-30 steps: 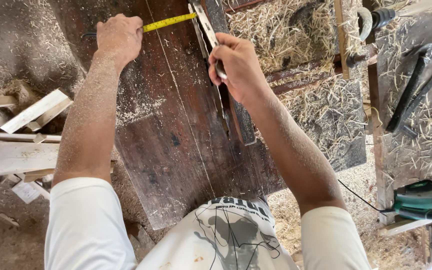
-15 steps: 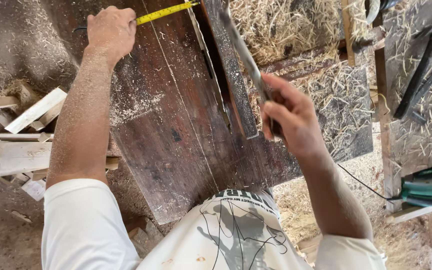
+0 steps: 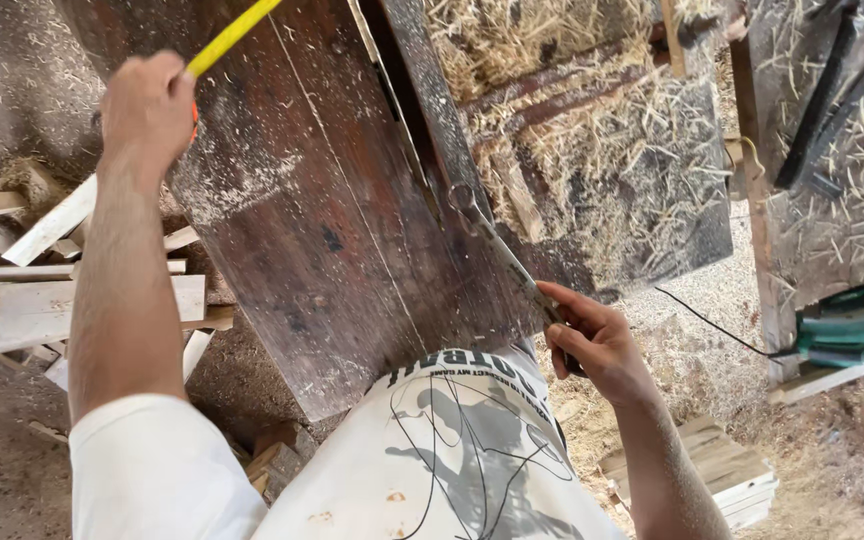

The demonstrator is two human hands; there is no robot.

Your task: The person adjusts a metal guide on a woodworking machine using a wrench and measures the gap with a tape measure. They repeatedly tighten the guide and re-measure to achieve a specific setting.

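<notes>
Both grips closed: left hand [image 3: 147,105] tape measure [image 3: 232,35], right hand [image 3: 597,340] metal tool [image 3: 497,245].

Sawdust and pale wood shavings cover the floor [image 3: 12,90] in daylight, with offcut boards [image 3: 42,300] piled at the left, a stack of cut slats [image 3: 732,480] at lower right, and a green power tool [image 3: 852,330] on the shaving-strewn side bench [image 3: 852,200].

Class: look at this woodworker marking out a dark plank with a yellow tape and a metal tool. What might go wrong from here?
1. The left hand holds the yellow tape at a slant across the dark plank, so a reading may be off.
2. The right hand grips the metal tool only by its near end; it might slip.
3. The plank's near end overhangs against the body and may shift.
</notes>
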